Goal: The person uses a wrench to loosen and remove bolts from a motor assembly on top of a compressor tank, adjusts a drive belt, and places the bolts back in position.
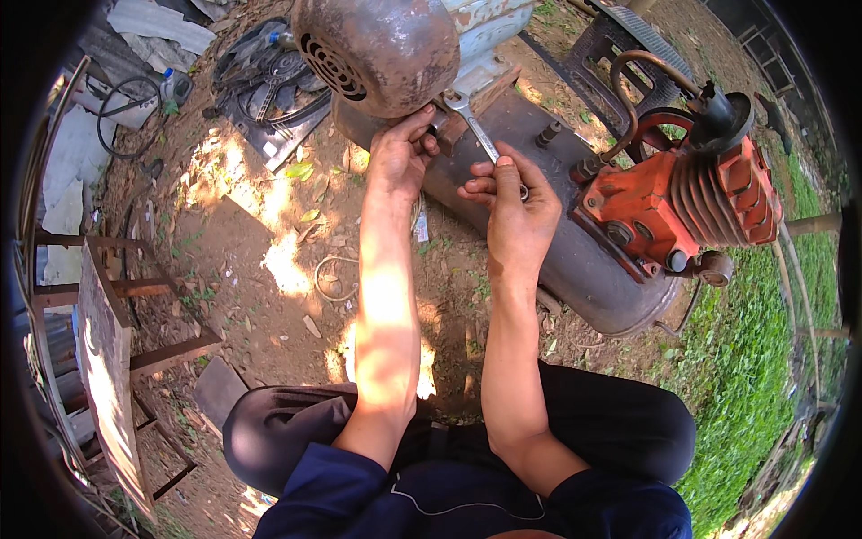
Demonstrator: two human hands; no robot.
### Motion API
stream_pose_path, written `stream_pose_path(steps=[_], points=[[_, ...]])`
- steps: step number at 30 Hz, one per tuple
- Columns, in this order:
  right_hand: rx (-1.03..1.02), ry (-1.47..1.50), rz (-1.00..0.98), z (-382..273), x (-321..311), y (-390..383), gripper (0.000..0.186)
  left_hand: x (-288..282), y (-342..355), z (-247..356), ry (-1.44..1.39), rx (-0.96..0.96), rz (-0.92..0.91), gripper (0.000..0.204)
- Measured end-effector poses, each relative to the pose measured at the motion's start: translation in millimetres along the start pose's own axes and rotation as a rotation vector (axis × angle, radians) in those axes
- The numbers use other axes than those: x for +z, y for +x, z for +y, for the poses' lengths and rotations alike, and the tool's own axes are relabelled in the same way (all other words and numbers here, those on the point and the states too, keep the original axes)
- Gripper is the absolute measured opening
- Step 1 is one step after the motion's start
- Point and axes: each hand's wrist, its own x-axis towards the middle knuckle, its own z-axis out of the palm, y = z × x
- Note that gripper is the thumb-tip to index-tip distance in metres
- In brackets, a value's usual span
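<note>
My right hand (519,208) grips the shaft of a metal spanner (469,121) whose jaw sits at the base of a rusty electric motor (377,49). My left hand (400,153) reaches under the motor's foot, fingers curled against the mount beside the spanner's jaw. The motor stands on a grey air tank (575,260). An orange compressor pump (691,193) with cooling fins is bolted on the tank to the right of my right hand. What the spanner's jaw holds is hidden by the motor's foot.
I sit on bare dirt with my knees (278,431) bent. A rusty metal stand (108,323) is at the left. A fan shroud (274,85) and white scrap lie at the upper left. Grass (754,359) covers the right side.
</note>
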Motion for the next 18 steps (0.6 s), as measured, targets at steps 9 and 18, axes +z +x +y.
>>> stream_pose_path(steps=[9,18], points=[[-0.068,0.008,0.006,6,23,-15,0.030,1,2,0,-0.011,-0.024,0.016,0.020],[0.006,0.059,-0.009,-3,2,11,0.027,0,2,-1,-0.005,0.024,0.010,0.019]])
